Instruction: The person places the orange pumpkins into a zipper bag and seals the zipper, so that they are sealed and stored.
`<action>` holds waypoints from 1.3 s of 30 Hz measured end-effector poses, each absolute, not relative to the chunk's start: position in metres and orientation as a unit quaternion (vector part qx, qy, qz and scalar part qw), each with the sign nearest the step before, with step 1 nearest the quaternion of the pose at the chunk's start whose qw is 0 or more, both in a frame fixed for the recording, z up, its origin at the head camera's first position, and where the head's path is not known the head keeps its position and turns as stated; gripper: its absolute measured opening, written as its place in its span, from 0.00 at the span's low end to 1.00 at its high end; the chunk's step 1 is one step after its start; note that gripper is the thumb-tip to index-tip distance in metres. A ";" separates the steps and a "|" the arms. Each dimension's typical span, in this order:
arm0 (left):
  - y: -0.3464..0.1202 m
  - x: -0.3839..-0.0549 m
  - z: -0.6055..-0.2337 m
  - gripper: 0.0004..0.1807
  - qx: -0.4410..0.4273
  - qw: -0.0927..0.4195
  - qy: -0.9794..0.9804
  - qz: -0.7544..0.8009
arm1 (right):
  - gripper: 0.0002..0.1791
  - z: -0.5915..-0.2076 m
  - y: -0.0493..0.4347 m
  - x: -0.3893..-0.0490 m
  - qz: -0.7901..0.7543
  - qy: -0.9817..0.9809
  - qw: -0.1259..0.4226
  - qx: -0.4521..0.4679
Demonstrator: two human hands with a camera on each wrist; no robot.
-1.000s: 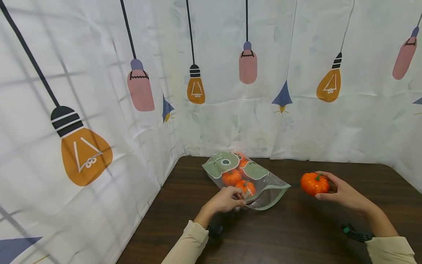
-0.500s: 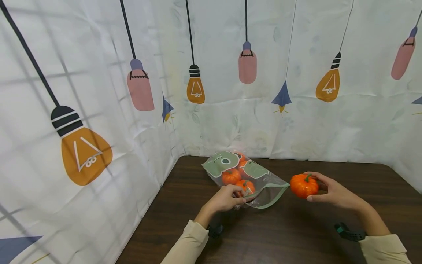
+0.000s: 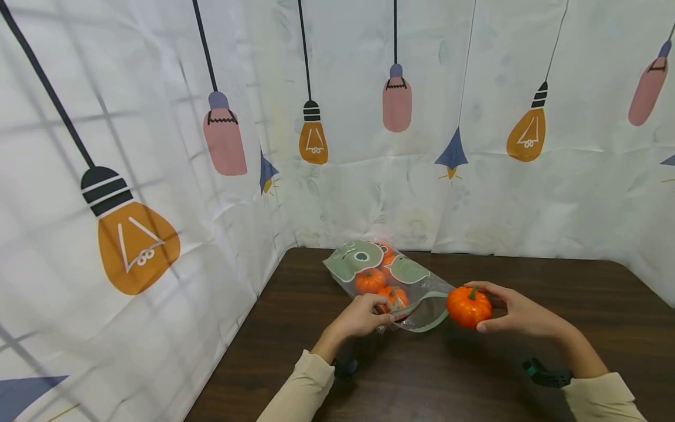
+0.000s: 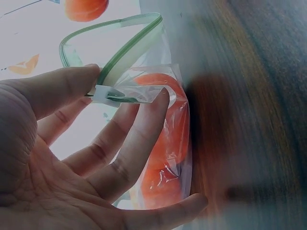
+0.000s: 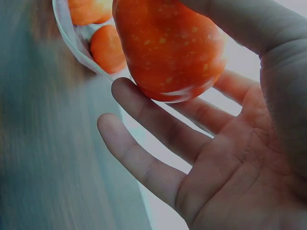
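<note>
A clear zip bag (image 3: 435,313) with green animal prints lies on the table, its green-edged mouth gaping toward the right. Inside it sit several small orange pumpkins (image 3: 370,281). My left hand (image 3: 361,316) pinches the near edge of the bag's mouth; in the left wrist view, thumb and fingers hold the white slider end of the zip (image 4: 108,93). My right hand (image 3: 527,313) grips another orange pumpkin (image 3: 468,308) with a green stem, right at the bag's mouth. From the right wrist view, this pumpkin (image 5: 170,50) is held between thumb and fingers, with bagged pumpkins beyond it.
The dark wooden table (image 3: 448,381) runs back to a white curtain (image 3: 348,193) printed with hanging lamps. Another stretch of curtain closes off the left side. Each wrist wears a dark strap (image 3: 545,374).
My right hand has carried its pumpkin leftward and slightly nearer, from apart from the bag to its mouth. The left hand stays in place, pinching the bag's edge.
</note>
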State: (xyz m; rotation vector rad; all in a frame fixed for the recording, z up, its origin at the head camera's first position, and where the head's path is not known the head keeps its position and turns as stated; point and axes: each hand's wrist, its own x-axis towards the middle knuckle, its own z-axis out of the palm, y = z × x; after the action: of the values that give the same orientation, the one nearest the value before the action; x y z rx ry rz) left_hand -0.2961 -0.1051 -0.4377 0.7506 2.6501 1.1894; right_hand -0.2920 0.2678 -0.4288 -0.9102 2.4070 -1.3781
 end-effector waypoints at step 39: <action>-0.093 -0.294 -0.439 0.01 0.250 0.053 0.860 0.442 | 0.42 -0.450 0.227 -0.295 -0.438 0.846 0.122 -0.277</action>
State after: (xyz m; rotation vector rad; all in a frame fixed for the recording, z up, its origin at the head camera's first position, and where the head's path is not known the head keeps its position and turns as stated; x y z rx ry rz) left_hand -0.2940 -0.0935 -0.4395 0.7600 2.6139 1.3433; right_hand -0.2954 0.2269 -0.4500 -0.8090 2.4699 -1.2799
